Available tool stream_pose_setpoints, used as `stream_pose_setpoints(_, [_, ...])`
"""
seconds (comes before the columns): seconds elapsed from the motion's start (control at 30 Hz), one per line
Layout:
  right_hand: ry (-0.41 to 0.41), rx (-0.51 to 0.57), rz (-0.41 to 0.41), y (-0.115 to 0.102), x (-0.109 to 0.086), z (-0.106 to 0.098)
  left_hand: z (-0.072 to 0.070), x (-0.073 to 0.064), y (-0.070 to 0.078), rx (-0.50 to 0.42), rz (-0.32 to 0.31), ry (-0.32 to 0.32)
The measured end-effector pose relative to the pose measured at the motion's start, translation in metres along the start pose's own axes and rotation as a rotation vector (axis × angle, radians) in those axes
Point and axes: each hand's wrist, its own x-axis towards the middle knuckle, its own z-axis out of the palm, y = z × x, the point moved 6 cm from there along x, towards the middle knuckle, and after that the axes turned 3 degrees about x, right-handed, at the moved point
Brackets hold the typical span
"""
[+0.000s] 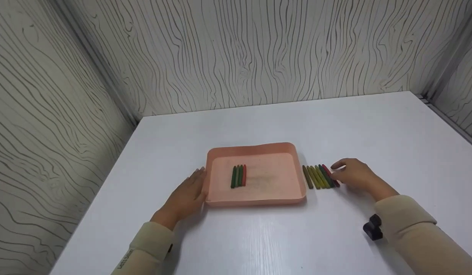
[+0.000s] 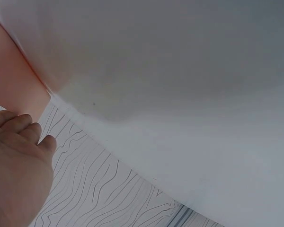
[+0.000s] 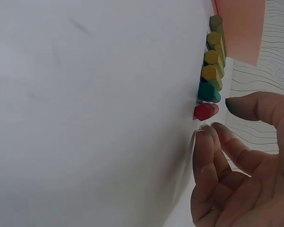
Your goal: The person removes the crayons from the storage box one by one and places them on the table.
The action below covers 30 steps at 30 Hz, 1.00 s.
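Observation:
My left hand (image 1: 186, 196) rests against the left wall of a shallow pink tray (image 1: 255, 203), its fingers extended along the side. Inside the tray, several green crayons (image 1: 237, 175) and one red crayon (image 1: 244, 175) lie side by side. Right of the tray is a row of olive and yellow crayons (image 1: 316, 177), then a dark green crayon (image 1: 325, 175) and a slanted red crayon (image 1: 337, 183). Over the row's right end hovers my right hand (image 1: 356, 175). In the right wrist view, its thumb and bent fingers stand apart near the red crayon (image 3: 203, 112), gripping nothing.
The white table (image 1: 251, 240) carries the tray and the crayon row. Wood-patterned panels (image 1: 239, 57) stand behind it and at both sides. A small black object (image 1: 373, 227) sits at the right sleeve cuff.

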Motion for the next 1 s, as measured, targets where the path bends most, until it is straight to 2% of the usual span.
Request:
stream_pose_setpoints(0.2, [0.035,-0.055,-0.042,-0.003,-0.004,-0.01,0.0,0.0,0.0,0.001,0.013,0.005])
stream_pose_setpoints(0.37, [0.081,-0.125,-0.045,-0.003,-0.005,-0.02,-0.001,-0.001,0.0,0.0,0.008,0.005])
stream_pose_setpoints(0.63, [0.236,-0.25,-0.036,-0.01,-0.008,-0.037,-0.001,-0.001,0.0,0.003,-0.001,0.011])
stream_pose_setpoints(1.0, [0.41,-0.365,-0.081,-0.042,-0.008,-0.041,-0.003,-0.002,0.001,-0.024,0.039,0.019])
